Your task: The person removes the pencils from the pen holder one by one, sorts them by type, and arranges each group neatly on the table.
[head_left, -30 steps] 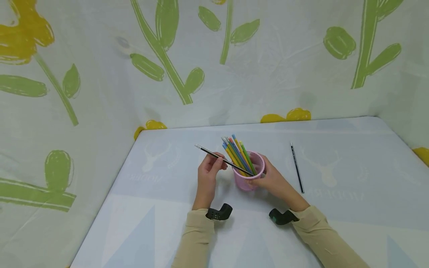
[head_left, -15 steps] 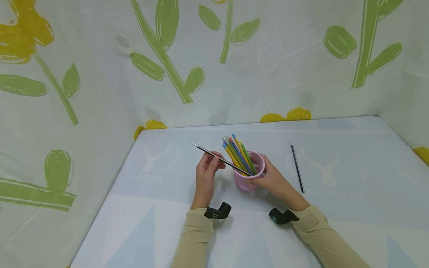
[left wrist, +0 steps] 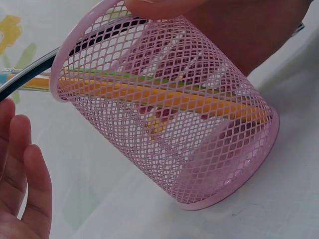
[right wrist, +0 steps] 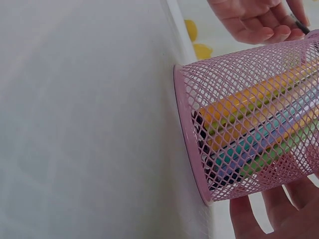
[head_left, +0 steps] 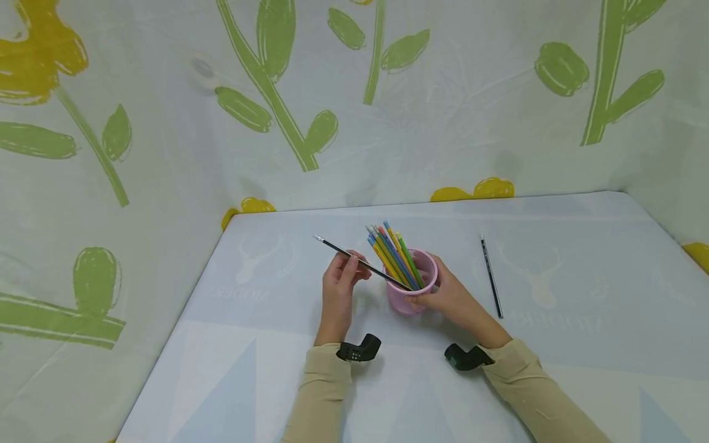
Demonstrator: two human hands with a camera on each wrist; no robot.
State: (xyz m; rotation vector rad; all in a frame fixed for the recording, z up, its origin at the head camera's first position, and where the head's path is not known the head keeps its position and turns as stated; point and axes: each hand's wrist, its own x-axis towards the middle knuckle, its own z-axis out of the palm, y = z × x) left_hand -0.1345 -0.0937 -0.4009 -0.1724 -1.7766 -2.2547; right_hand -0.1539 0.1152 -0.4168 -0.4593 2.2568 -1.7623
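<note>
A pink mesh pencil cup (head_left: 404, 303) stands on the table, with several coloured pencils (head_left: 392, 255) leaning to the left in it. My right hand (head_left: 455, 296) grips the cup from its right side; in the right wrist view the fingers (right wrist: 279, 211) lie against the mesh. Between thumb and fingers, my left hand (head_left: 338, 289) pinches a black pencil (head_left: 331, 245) slantwise. Its eraser end points up and left, while the lower end is inside the cup's rim. The left wrist view shows that pencil (left wrist: 32, 73) crossing the rim.
Another black pencil (head_left: 490, 277) lies on the table to the right of the cup, beyond the right forearm. The pale table (head_left: 221, 357) meets a flower-patterned curtain (head_left: 443, 135) at the back and left.
My left hand has shifted slightly left, and the black pencil has slid a little up and left with it. The right hand and cup have stayed in place.
</note>
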